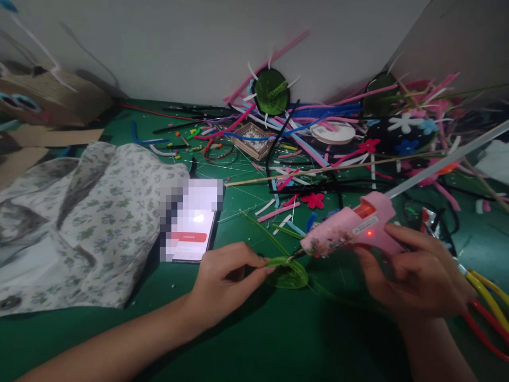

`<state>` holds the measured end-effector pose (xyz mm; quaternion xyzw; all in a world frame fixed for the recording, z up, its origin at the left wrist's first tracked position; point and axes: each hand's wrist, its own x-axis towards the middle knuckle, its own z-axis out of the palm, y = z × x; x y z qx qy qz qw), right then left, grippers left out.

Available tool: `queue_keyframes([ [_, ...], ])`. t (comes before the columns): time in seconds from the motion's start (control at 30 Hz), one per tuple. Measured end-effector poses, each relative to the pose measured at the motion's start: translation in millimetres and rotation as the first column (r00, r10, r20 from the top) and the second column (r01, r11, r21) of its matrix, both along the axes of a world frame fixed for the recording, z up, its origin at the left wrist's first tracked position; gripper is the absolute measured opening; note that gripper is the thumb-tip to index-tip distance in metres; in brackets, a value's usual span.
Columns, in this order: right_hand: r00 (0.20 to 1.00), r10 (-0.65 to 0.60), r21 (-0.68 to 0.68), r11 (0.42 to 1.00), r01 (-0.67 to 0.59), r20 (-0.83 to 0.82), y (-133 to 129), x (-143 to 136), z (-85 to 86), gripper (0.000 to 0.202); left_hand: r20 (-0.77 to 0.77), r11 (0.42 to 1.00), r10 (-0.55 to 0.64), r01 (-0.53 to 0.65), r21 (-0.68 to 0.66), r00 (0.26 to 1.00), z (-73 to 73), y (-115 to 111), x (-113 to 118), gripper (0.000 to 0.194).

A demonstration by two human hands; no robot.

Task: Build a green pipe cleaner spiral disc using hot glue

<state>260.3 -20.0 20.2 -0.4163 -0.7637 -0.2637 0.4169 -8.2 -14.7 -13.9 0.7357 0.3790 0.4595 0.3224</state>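
Observation:
Between thumb and fingers, my left hand (pixel 228 284) pinches the edge of a green coil (pixel 292 276), which looks like wound pipe cleaner. My right hand (pixel 417 270) is wrapped round the handle of a pink hot glue gun (pixel 345 228). Its dark nozzle points left and meets the upper rim of the coil, near my left fingertips. A red light glows on the gun's side, and a long translucent glue stick (pixel 445 159) sticks out of its back. Loose green stems (pixel 262 233) run up and left from the coil.
A lit phone (pixel 194 223) lies left of my left hand, beside a floral cloth (pixel 115 201). Pipe-cleaner scraps, a small wooden tray (pixel 252 139) and a green disc (pixel 272 91) crowd the back. Pliers with yellow and red handles (pixel 483 292) lie at the right. A thin stick (pixel 302 174) crosses the table.

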Motion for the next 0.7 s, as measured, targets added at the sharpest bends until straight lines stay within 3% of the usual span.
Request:
queue_keyframes([
  [0.33,1.000,-0.007,0.005,1.000,0.007,0.000,-0.5,5.5,-1.5,0.052,0.004,1.000,0.014,-0.014,0.002,1.000,1.1,0.7,0.3,0.012],
  [0.7,0.998,-0.052,-0.090,0.995,0.049,-0.034,-1.1,5.8,-2.7,0.048,0.012,1.000,0.021,-0.021,0.016,1.000,-0.1,0.6,0.2,0.010],
])
